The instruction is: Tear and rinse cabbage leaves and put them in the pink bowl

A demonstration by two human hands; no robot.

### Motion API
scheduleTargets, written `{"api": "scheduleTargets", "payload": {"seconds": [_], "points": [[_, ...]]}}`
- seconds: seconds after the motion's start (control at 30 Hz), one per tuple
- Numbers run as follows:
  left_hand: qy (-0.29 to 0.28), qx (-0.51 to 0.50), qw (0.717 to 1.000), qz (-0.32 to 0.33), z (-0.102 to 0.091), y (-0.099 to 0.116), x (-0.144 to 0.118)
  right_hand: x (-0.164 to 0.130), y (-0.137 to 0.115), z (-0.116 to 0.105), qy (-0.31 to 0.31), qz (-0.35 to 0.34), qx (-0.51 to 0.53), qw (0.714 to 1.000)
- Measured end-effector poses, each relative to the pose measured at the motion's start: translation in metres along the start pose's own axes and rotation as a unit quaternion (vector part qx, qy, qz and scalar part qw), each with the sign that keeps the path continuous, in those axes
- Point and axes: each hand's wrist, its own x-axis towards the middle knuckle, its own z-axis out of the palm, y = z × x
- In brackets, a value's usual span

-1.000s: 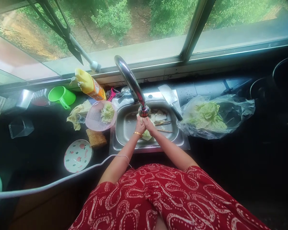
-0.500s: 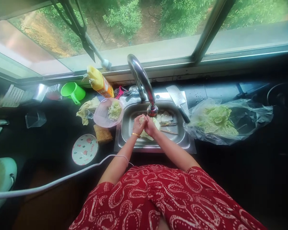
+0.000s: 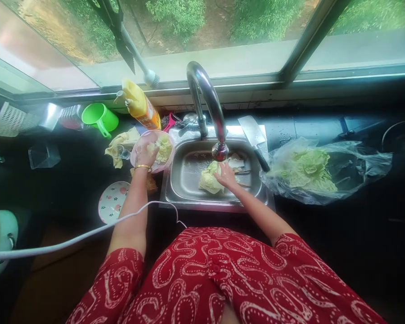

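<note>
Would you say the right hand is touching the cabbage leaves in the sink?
Touching. The head view shows the right hand resting its fingers on the cabbage leaves in the sink.

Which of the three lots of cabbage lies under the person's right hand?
The cabbage in the sink, below the tap. The right hand rests on it; the others lie in the pink strainer and the plastic bag.

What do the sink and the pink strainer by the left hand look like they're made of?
The sink looks like brushed stainless steel: grey, with soft reflections. The pink strainer is probably plastic: translucent pink with a fine perforated wall. The left hand rests on it.
</note>
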Motion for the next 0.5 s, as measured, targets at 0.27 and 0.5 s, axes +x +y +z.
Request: {"api": "scheduleTargets", "payload": {"seconds": [0.27, 0.5], "points": [[-0.209, 0.099, 0.953, 0.193, 0.094, 0.052, -0.088, 0.003, 0.027, 0.030, -0.052, 0.132, 0.059, 0.988], [-0.323, 0.047, 0.920, 0.216, 0.148, 0.065, -0.137, 0.007, 0.049, -0.007, -0.085, 0.067, 0.330, 0.938]]}}
